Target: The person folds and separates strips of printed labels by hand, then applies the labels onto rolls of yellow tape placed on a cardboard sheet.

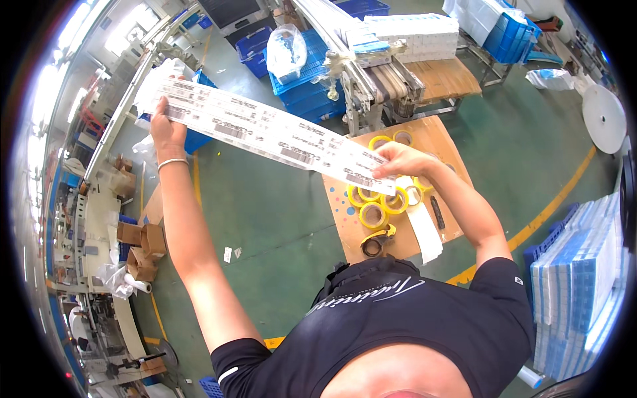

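Note:
A long white strip of printed barcode labels point(265, 132) is stretched between my two hands, slanting down from left to right. At its upper left end, my left hand point(167, 126) grips the edge, arm held far out. My right hand point(406, 161) pinches the other end between thumb and fingers, above a cardboard-topped surface point(342, 229). Below that hand lie several yellow-rimmed tape rolls point(373, 215), partly covered by the strip and my hand. Beside them are a yellow tape dispenser point(377, 243), another white paper strip point(424, 232) and a black cutter-like tool point(437, 212).
A conveyor point(391, 79) stands beyond the cardboard, with blue crates point(305, 93) to its left. Stacked blue-and-white packs point(574, 278) rise at the right. Open cardboard boxes point(141, 252) sit by a long workbench on the left. A white disc-shaped reel point(602, 119) is at the far right.

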### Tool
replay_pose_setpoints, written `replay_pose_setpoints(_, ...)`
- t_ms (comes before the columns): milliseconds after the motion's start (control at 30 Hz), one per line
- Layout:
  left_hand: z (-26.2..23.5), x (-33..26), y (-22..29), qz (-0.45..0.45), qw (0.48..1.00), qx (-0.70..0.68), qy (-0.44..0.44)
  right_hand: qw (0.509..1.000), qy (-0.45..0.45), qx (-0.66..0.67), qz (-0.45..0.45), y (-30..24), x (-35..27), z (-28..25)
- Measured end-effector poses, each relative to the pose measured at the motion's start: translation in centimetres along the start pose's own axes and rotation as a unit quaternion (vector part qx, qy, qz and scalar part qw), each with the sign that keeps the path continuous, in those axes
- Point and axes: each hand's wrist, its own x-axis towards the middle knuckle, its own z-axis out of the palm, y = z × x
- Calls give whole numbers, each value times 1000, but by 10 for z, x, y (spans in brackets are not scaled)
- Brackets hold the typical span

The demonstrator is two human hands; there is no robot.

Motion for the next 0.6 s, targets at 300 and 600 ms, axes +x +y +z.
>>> replay_pose_setpoints(300,-19,-3,-44,-29,998,-32,-39,998,40,28,29,31,-52,-39)
replay_pose_setpoints(600,-17,-4,-57,-29,993,-108,-32,988,37,-25,145,88,-105,-63)
